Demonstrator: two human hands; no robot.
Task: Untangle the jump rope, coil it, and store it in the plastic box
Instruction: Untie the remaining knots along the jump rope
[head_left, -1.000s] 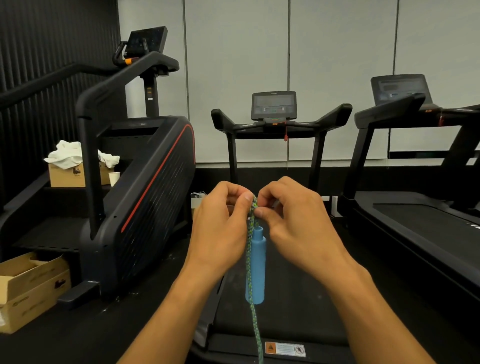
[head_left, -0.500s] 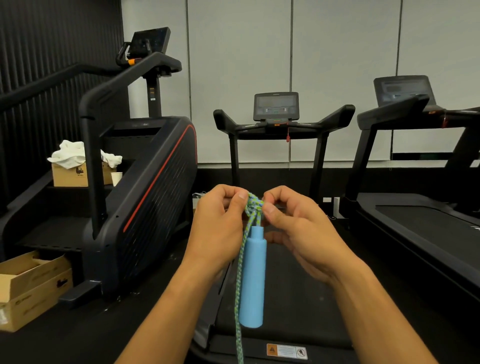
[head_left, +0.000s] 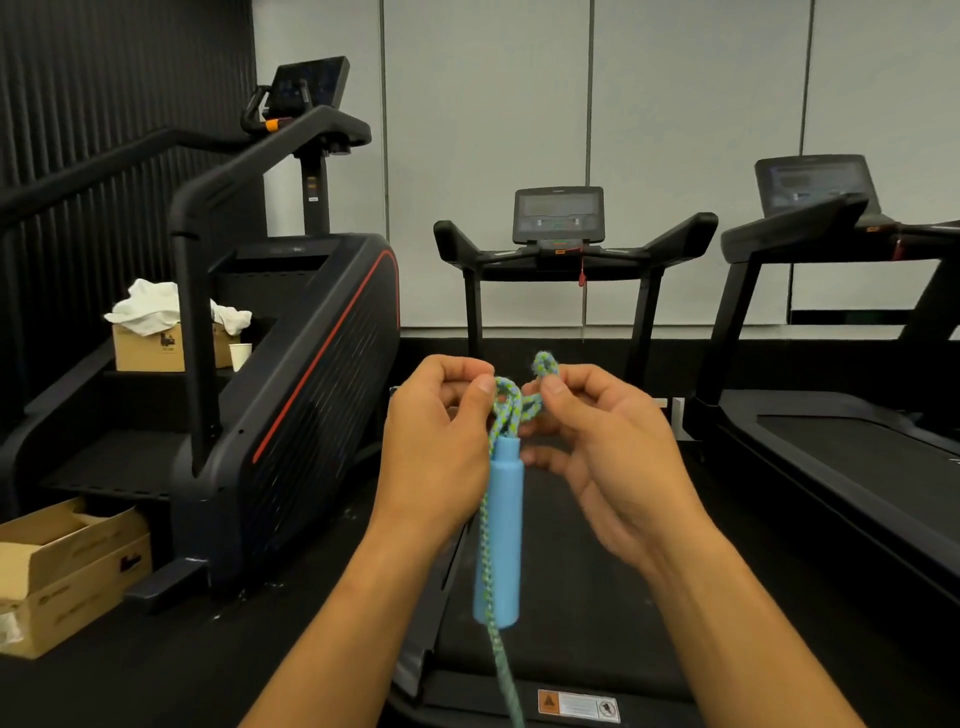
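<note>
A jump rope (head_left: 500, 654) of green-and-blue braid hangs in front of me, knotted just above its light blue handle (head_left: 501, 530). The handle dangles upright below the knot (head_left: 511, 408). My left hand (head_left: 436, 452) pinches the left side of the knot between thumb and fingers. My right hand (head_left: 597, 441) pinches a loop of the rope drawn out to the right, with a short bend sticking up above its thumb. The rope's tail runs down past the handle and out of the bottom of the frame. No plastic box is in view.
A treadmill (head_left: 561, 249) stands straight ahead with its belt below my hands, and another treadmill (head_left: 831, 291) at right. A black stair climber (head_left: 291, 374) fills the left. Cardboard boxes (head_left: 67, 566) sit on the floor at far left, one higher up holding white cloth (head_left: 156, 306).
My hands have drawn apart a little. The knot has loosened and a loop now comes out to the right in my right hand. The handle hangs lower and closer.
</note>
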